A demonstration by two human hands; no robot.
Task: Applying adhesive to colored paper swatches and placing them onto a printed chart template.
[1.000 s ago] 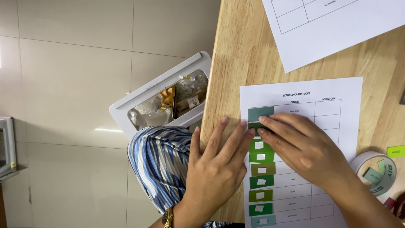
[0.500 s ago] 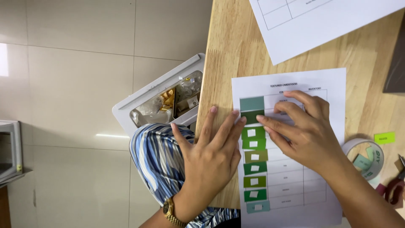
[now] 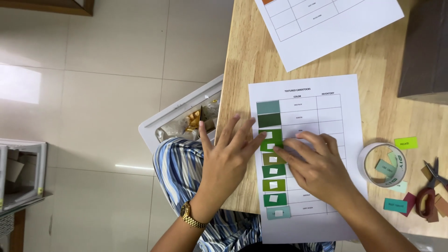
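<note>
a printed chart sheet (image 3: 308, 154) lies flat on the wooden tabletop (image 3: 387, 112), near its left edge. down the sheet's left column runs a row of small card swatches (image 3: 273, 161) in greens and teal, most with a tiny white tab on them.

the left hand (image 3: 228, 158) lies spread and flat, palm down, half on the tabletop edge and half on the sheet, its fingertips touching the green swatches in the middle of the column. it grips nothing; it only presses. the right hand (image 3: 315, 165) rests flat on the sheet just right of the swatches, fingers stretched toward the same middle swatch (image 3: 271, 140), pinning or smoothing it rather than holding it.

the swatches look like thin textured card: very light, a little stiff, easy to bend or crease at a corner, and likely to slide on smooth paper until stuck down. they seem best taken by an edge or corner with the fingertips, or pushed flat from above. the sheet is limp and shifts easily, so a flat palm steadies it.

to the right lie a roll of tape (image 3: 381, 164), loose coloured labels (image 3: 405, 143) and red-handled scissors (image 3: 428, 189). a second chart sheet (image 3: 326, 23) lies at the far side.
</note>
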